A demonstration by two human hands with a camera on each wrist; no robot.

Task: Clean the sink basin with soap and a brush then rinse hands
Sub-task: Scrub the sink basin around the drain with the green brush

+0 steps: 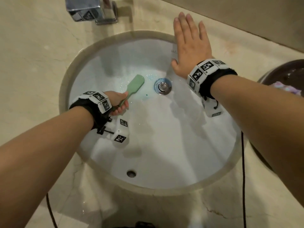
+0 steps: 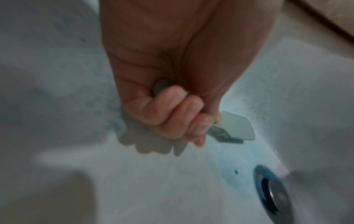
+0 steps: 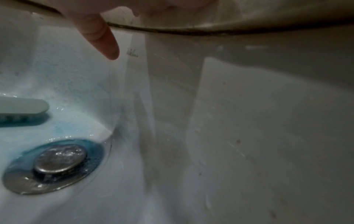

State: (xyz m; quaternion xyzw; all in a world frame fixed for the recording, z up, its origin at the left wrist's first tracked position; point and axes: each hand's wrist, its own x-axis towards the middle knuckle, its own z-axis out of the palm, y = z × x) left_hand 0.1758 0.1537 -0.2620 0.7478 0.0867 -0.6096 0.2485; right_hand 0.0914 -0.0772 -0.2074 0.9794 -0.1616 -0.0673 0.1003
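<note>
A round white sink basin (image 1: 164, 145) is set into a beige counter. My left hand (image 1: 117, 102) grips the handle of a pale green brush (image 1: 134, 87), whose head lies bristles down on the basin floor just left of the chrome drain plug (image 1: 162, 86). In the left wrist view my fingers (image 2: 178, 115) curl round the brush (image 2: 237, 127) handle. Blue soap (image 3: 59, 128) and foam lie around the drain plug (image 3: 59, 157), beside the brush (image 3: 23, 106) head. My right hand (image 1: 190, 45) lies flat with straight fingers on the basin's far right rim, holding nothing; its thumb (image 3: 99, 36) hangs over the bowl.
A chrome faucet (image 1: 92, 9) stands at the back left of the counter. A dark brown bowl (image 1: 283, 76) with something pale purple inside sits at the right edge. An overflow hole (image 1: 131, 173) is in the near wall of the basin. Black cables hang along the counter front.
</note>
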